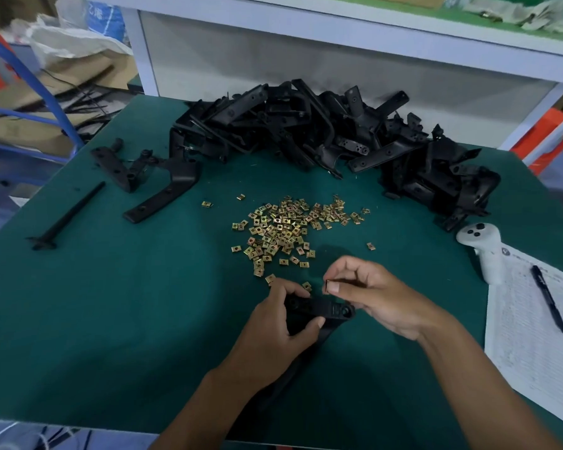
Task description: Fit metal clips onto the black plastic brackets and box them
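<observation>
Left hand (273, 332) grips a black bracket (330, 310) low on the green mat (111, 303), thumb across its face. Right hand (374, 293) pinches one clip (327, 285) just above the bracket's right end, not yet seated. Loose clips (286, 227) scattered at 12 o'clock; bracket heap (322, 131) beyond them. Separate brackets (163, 193) at 10 o'clock. White controller (483, 251), paper (533, 336), pen (548, 298) at 3 o'clock.
</observation>
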### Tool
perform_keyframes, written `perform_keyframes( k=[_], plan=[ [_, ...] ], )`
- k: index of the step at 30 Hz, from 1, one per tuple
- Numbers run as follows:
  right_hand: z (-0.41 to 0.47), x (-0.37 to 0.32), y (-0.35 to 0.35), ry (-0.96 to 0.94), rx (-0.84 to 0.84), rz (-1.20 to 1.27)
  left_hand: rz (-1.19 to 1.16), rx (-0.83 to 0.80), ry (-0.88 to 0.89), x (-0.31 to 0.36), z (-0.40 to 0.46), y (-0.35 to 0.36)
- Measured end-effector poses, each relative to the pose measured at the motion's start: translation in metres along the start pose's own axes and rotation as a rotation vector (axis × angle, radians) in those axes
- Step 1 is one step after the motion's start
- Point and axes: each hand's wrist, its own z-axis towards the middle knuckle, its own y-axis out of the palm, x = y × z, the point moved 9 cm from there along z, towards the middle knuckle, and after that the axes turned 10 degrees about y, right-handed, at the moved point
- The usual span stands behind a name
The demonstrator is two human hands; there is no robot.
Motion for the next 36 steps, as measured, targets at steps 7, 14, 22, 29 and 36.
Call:
perform_keyframes(
  k=[7,14,22,29,36],
  plan=[
    [-0.004,0.003,-0.008,0.043,0.020,-0.060,-0.038,0.032,-0.013,-0.005,0.000,-0.001],
    [-0.006,-0.003,-0.007,0.006,0.076,-0.063,-0.056,0.043,-0.013,-0.006,0.000,-0.002],
    [-0.006,0.002,-0.008,0.036,0.081,-0.072,-0.011,0.022,-0.003,-0.003,0.000,-0.001],
    [-0.008,0.005,-0.013,0.044,0.081,-0.100,-0.018,0.017,0.006,-0.003,0.002,0.000],
    [-0.003,0.001,-0.020,-0.004,0.171,-0.019,0.041,0.003,0.016,-0.002,0.020,0.000]
  ],
)
